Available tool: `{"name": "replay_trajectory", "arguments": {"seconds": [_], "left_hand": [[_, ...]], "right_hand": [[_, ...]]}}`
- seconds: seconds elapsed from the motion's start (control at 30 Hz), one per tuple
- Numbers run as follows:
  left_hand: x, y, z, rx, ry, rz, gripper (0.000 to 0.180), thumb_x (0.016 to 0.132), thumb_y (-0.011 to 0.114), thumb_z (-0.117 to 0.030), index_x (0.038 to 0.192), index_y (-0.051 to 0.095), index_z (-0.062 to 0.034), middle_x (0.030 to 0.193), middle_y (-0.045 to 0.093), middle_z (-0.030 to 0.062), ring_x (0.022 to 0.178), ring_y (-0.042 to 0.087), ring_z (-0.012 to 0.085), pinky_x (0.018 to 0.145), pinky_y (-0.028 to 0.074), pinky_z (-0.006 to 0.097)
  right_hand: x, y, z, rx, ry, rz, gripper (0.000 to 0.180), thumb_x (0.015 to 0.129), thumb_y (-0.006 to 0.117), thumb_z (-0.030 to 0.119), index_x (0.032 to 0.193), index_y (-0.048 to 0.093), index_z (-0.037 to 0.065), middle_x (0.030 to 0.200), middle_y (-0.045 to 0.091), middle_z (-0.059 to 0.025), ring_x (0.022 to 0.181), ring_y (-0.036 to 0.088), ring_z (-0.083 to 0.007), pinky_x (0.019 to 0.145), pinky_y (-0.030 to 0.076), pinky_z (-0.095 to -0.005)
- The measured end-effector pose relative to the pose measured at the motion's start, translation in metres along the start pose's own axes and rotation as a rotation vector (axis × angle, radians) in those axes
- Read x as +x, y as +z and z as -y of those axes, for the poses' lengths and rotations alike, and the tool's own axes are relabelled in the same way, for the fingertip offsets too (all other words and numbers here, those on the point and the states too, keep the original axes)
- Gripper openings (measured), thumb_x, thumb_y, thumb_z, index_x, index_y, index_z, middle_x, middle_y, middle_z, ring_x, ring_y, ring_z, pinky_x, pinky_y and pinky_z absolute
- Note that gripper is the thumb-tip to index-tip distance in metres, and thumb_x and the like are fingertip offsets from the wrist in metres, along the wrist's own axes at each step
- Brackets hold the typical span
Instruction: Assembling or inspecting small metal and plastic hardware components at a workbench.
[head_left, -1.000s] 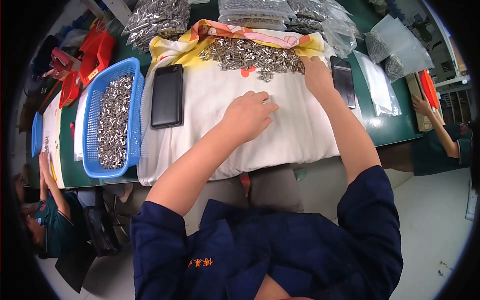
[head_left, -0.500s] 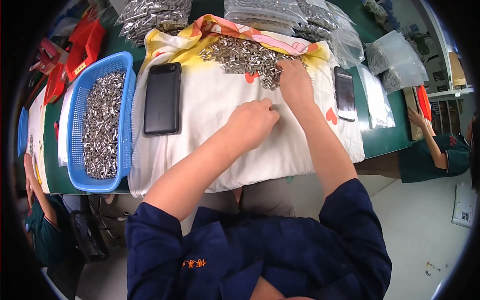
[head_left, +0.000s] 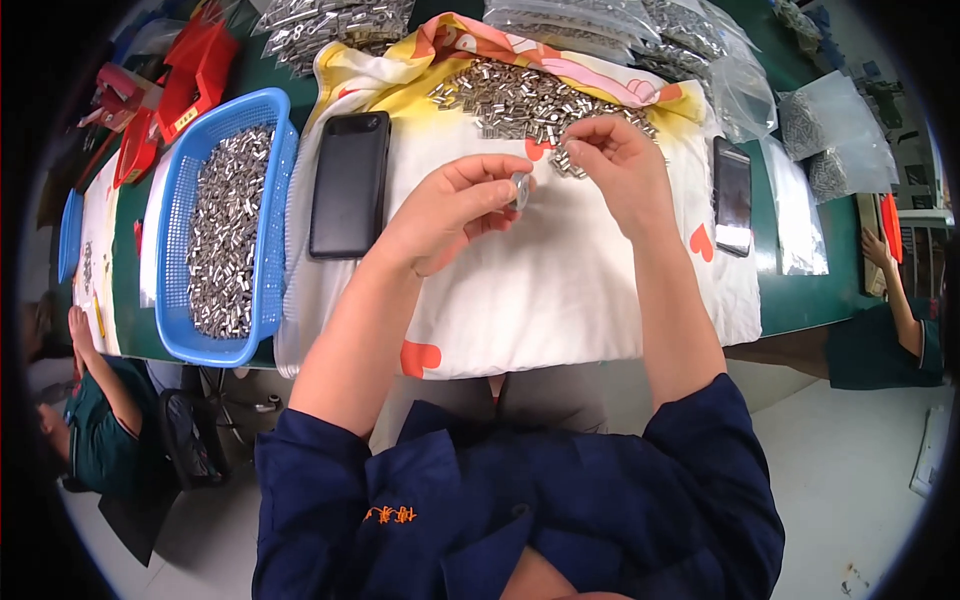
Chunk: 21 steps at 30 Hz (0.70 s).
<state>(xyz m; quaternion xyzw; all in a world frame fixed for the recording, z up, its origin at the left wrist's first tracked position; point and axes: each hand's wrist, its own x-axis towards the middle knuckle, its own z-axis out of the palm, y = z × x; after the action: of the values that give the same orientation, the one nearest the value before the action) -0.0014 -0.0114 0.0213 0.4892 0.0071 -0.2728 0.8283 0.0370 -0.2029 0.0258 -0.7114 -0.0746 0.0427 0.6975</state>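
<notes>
My left hand (head_left: pixel 450 215) is closed over the white cloth (head_left: pixel 590 300), its thumb and fingers pinching a small round silvery metal piece (head_left: pixel 520 190). Just to its right, my right hand (head_left: pixel 628 180) has its thumb and forefinger drawn together at the near edge of a pile of small metal sleeves (head_left: pixel 515 98). Whatever those fingertips hold, if anything, is too small to make out. The pile lies on the cloth's yellow printed part. A few sleeves (head_left: pixel 567 165) lie loose below the right fingertips.
Left of the cloth stands a blue basket (head_left: pixel 283 190) filled with metal sleeves. A black phone-like slab (head_left: pixel 348 185) lies on the cloth's left, a phone (head_left: pixel 733 190) on its right. Bagged metal parts (head_left: pixel 335 25) line the back. Red bins (head_left: pixel 195 85) sit far left; co-workers flank both sides.
My left hand has turned and opened toward the pile, showing the round metal piece in its fingers. My right hand has drawn back slightly from the pile. The view has shifted a little.
</notes>
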Motion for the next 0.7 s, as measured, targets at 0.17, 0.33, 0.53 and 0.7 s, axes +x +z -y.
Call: {"name": "replay_trajectory", "arguments": {"seconds": [0.17,0.33,0.53,0.7], "left_hand": [[0.002,0.000,0.010,-0.059,0.094,0.014,0.027,0.079,0.057,-0.009,0.106,0.053,-0.0049,0.099,0.058,0.0044,0.083,0.055,0.0104,0.073,0.044,0.025],[0.010,-0.007,0.016,-0.070,0.158,-0.029,0.031,0.078,0.057,-0.003,0.109,0.052,-0.0039,0.100,0.058,0.0050,0.086,0.055,0.0115,0.074,0.045,0.025],[0.014,-0.007,0.016,-0.022,0.163,-0.032,0.034,0.078,0.057,-0.002,0.111,0.052,-0.0021,0.098,0.059,0.0051,0.085,0.056,0.0103,0.073,0.046,0.024],[0.016,-0.011,0.020,0.099,0.185,-0.072,0.033,0.077,0.058,-0.003,0.110,0.053,-0.0010,0.096,0.059,0.0058,0.082,0.056,0.0102,0.073,0.046,0.023]], "right_hand": [[-0.013,0.013,-0.006,0.116,0.054,0.103,0.013,0.078,0.056,0.000,0.091,0.057,0.000,0.087,0.058,-0.0048,0.077,0.055,-0.0101,0.068,0.044,-0.0210],[-0.016,0.012,-0.013,0.021,-0.097,0.107,0.015,0.077,0.056,-0.001,0.091,0.057,0.000,0.086,0.058,-0.0035,0.078,0.054,-0.0099,0.069,0.043,-0.0207],[-0.018,0.017,-0.007,-0.206,-0.263,0.092,0.007,0.072,0.059,0.002,0.078,0.060,0.002,0.075,0.059,-0.0034,0.066,0.053,-0.0115,0.060,0.043,-0.0224],[-0.021,0.020,-0.008,-0.423,-0.400,0.039,0.007,0.069,0.059,0.000,0.075,0.059,0.003,0.073,0.058,-0.0055,0.066,0.055,-0.0168,0.058,0.044,-0.0254]]}}
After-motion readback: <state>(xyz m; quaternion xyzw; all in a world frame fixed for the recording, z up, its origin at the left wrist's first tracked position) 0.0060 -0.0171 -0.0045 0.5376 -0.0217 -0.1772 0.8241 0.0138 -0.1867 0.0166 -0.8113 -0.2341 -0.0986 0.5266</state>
